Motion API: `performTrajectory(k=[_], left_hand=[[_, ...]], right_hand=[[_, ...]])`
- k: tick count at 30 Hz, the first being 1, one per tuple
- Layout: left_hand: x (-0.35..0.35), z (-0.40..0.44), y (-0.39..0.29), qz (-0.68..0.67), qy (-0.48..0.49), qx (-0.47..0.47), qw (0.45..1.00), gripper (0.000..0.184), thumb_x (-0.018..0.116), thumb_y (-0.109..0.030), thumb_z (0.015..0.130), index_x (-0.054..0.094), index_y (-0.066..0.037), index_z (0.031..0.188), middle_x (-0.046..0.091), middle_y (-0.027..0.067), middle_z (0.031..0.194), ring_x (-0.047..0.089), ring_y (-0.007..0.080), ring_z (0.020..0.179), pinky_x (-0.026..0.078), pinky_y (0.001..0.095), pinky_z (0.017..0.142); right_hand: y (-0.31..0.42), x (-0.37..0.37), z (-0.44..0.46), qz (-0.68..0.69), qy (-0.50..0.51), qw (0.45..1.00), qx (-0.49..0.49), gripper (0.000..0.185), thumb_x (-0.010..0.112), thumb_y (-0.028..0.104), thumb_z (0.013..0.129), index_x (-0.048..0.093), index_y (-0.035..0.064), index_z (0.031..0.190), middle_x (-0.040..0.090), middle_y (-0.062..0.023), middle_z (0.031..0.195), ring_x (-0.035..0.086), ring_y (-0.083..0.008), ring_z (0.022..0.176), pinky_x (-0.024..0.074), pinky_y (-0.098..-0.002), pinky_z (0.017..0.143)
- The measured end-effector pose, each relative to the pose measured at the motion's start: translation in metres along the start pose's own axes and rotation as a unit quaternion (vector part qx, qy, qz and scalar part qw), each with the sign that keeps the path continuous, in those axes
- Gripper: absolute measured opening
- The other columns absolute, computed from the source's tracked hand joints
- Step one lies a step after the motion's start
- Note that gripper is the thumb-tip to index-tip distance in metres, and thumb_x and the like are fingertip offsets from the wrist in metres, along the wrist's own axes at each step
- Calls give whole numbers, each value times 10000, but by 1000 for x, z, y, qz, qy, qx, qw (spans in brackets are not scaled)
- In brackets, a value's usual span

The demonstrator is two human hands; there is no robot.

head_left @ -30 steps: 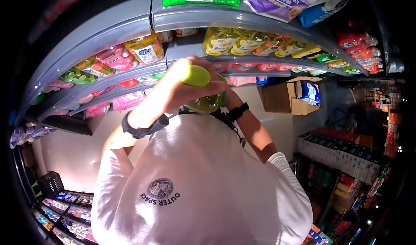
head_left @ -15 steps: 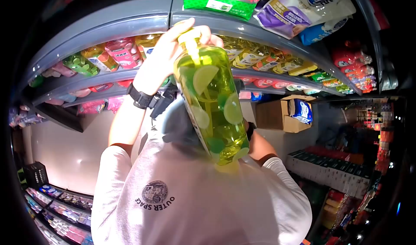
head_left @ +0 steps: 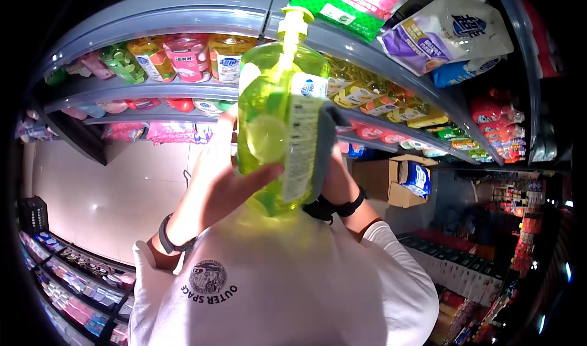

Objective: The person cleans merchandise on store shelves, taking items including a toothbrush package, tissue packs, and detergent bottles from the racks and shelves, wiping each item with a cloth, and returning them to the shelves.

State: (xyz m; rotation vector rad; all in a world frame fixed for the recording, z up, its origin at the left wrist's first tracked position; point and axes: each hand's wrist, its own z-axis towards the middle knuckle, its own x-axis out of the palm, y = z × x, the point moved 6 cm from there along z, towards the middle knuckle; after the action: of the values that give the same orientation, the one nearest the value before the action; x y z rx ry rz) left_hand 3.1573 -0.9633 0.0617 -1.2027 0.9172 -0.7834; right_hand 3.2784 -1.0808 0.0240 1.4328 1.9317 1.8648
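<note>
A large yellow-green pump bottle of what looks like dish soap [head_left: 263, 141], printed with lime slices, stands almost upright before my chest. Its yellow pump [head_left: 293, 25] points up, and a white back label faces me at an angle. My left hand [head_left: 220, 178] is wrapped round the lower left side, thumb across the front. On the other side my right hand [head_left: 339, 178] presses a grey cloth [head_left: 325, 144] against the bottle; most of its fingers are hidden behind cloth and bottle.
Ahead are shelves [head_left: 153, 95] with rows of bottles, including a pink one [head_left: 186, 58]. Bagged goods, among them a white-and-purple pouch [head_left: 449, 34], lie on the upper shelf. An open cardboard box [head_left: 376, 178] sits right, and a low display rack [head_left: 79, 279] stands lower left.
My left hand has come down from the pump to the bottle's lower side. The bottle has turned to show its back label and stands straighter. The grey cloth is now against its right side.
</note>
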Motion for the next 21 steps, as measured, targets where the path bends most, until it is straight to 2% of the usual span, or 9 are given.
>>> performTrajectory(k=[2, 3, 4, 7, 10, 14, 16, 18, 21], left_hand=[[-1, 0, 18, -12, -67, -34, 997, 746, 767, -167, 779, 361, -10, 1385, 517, 176, 1238, 598, 296, 1081, 495, 371, 935], [0, 9, 5, -9, -18, -44, 999, 777, 759, -149, 750, 349, 0, 1393, 489, 175, 1254, 570, 293, 1128, 473, 383, 971], [-1, 4, 14, -81, -86, -47, 992, 759, 741, -105, 722, 373, 9, 1376, 489, 166, 1235, 546, 281, 1149, 464, 373, 975], [-1, 13, 25, -70, -123, 22, 990, 777, 757, -65, 680, 389, 3, 1362, 507, 135, 1206, 551, 253, 1105, 456, 336, 964], [-1, 12, 20, -109, -123, 47, 985, 769, 753, -52, 680, 390, 0, 1356, 528, 117, 1186, 555, 236, 1094, 462, 340, 953], [7, 13, 12, -127, -150, 88, 977, 829, 772, -12, 631, 377, -7, 1360, 547, 109, 1186, 549, 194, 1101, 482, 344, 928], [12, 12, 7, -70, -157, 91, 981, 855, 764, 6, 608, 368, -8, 1366, 551, 106, 1182, 558, 189, 1083, 487, 336, 922], [16, 14, 15, -166, -122, 61, 977, 820, 753, -32, 645, 371, -8, 1371, 564, 104, 1183, 568, 189, 1079, 493, 342, 915], [27, 18, 30, -358, -10, 25, 933, 761, 731, -216, 763, 369, -3, 1398, 571, 107, 1234, 579, 191, 1096, 498, 352, 918]], right_hand=[[-2, 6, 0, -3, 14, 1000, -20, 408, 607, 204, 948, 519, 25, 1303, 599, -76, 1230, 539, -168, 1209, 461, -347, 1001], [2, 13, 6, -26, 54, 996, -69, 380, 560, 131, 953, 513, 6, 1309, 593, -92, 1245, 564, -165, 1163, 482, -314, 951], [0, 14, 10, -26, 65, 995, -70, 380, 560, 131, 953, 513, 6, 1309, 593, -92, 1245, 564, -165, 1163, 482, -314, 951], [16, 15, 14, -304, 72, 938, -151, 352, 512, 81, 930, 524, -23, 1266, 599, -111, 1236, 578, -141, 1091, 481, -285, 909], [15, 17, -3, -170, 16, 962, -214, 510, 624, -11, 856, 430, -4, 1327, 560, -112, 1253, 569, -173, 1109, 485, -320, 920], [31, 15, -13, -237, 19, 927, -289, 685, 702, -52, 787, 352, 21, 1372, 536, -112, 1265, 551, -187, 1156, 474, -335, 953], [48, 27, -20, -248, 95, 903, -337, 727, 729, -38, 768, 331, 25, 1374, 537, -117, 1257, 552, -189, 1155, 470, -333, 958], [60, 28, -25, -231, 115, 901, -350, 748, 746, -12, 762, 316, 25, 1373, 543, -120, 1245, 564, -190, 1134, 471, -329, 954], [67, -4, -13, -239, 91, 936, -242, 684, 749, 62, 788, 348, 12, 1339, 545, -125, 1247, 572, -186, 1112, 483, -346, 935]])
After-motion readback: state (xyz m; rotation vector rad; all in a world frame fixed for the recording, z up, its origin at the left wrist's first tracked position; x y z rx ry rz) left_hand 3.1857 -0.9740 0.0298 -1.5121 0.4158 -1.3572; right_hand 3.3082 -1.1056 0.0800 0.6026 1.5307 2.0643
